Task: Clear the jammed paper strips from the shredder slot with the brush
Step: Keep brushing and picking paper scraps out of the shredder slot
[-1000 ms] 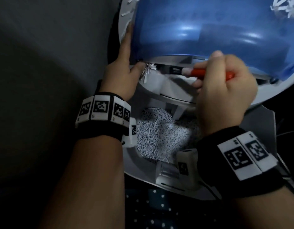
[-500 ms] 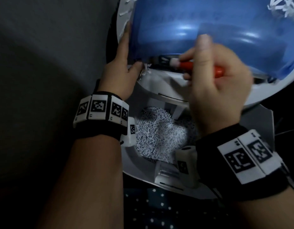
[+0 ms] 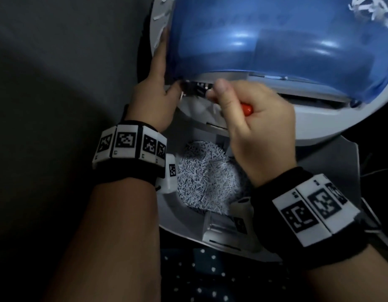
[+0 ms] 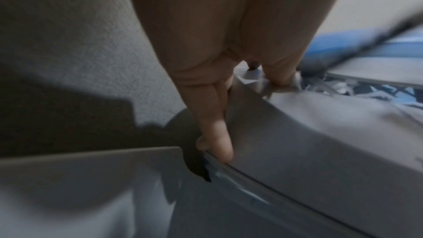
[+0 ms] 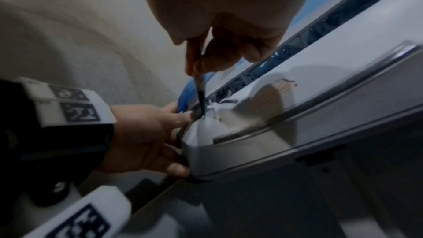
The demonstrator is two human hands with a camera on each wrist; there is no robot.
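Dim light and a grey, felt-like wall frame the scene, with a dotted dark cloth low in the head view. One shredder head (image 3: 319,118), grey with a blue translucent part, is tipped up over one bin (image 3: 349,162) that holds a heap of cut paper (image 3: 208,177). The right hand (image 3: 254,127) pinches one brush (image 5: 200,93) between thumb and curled fingers, its orange handle (image 3: 246,109) showing behind the thumb and its dark tip just ahead of the fingertips, set into the end of the slot (image 5: 297,42). The left hand (image 3: 153,101) lies just beyond that tip, fingers straight along the head's edge and thumb pressed beside the slot end, bracing without closing around anything. Jammed strips (image 5: 214,107) stick out right at the bristles, and more blue and white scraps fill the slot trailing away behind the grip; their number cannot be counted. To do this stroke well, I judge the bristles should stay angled into the slot and flick outward toward the bin in short strokes, while the bracing hand keeps the head from rocking and its thumb clear of the tip. Pushing inward would likely pack the paper tighter. Two hands, one brush, one slot are in play.
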